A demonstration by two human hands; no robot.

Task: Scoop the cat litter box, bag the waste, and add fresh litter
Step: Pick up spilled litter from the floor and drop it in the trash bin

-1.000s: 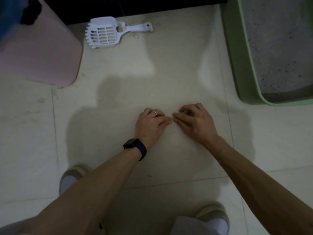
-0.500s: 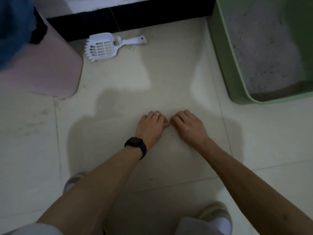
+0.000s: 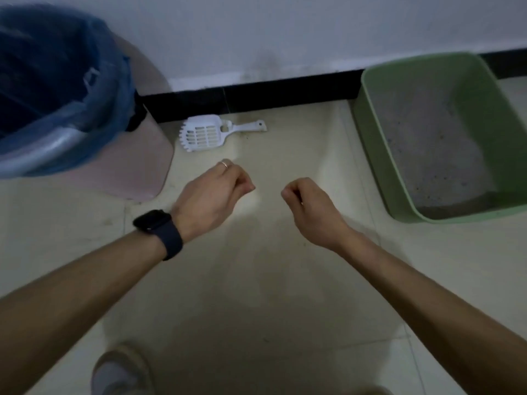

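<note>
L hand (image 3: 211,195), R hand (image 3: 310,209): fingers curled in. 1 scoop (image 3: 204,135), 1 litter box (image 3: 370,124), 1 bin (image 3: 137,166).

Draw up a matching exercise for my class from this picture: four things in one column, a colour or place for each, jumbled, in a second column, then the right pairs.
Column one
1. litter scoop
2. litter box
3. bin bag
4. wristwatch

Column two
A. green, at the right
B. dark, on the left wrist
C. white, on the floor by the skirting
D. blue, at the left

Pairs: 1-C, 2-A, 3-D, 4-B
</note>
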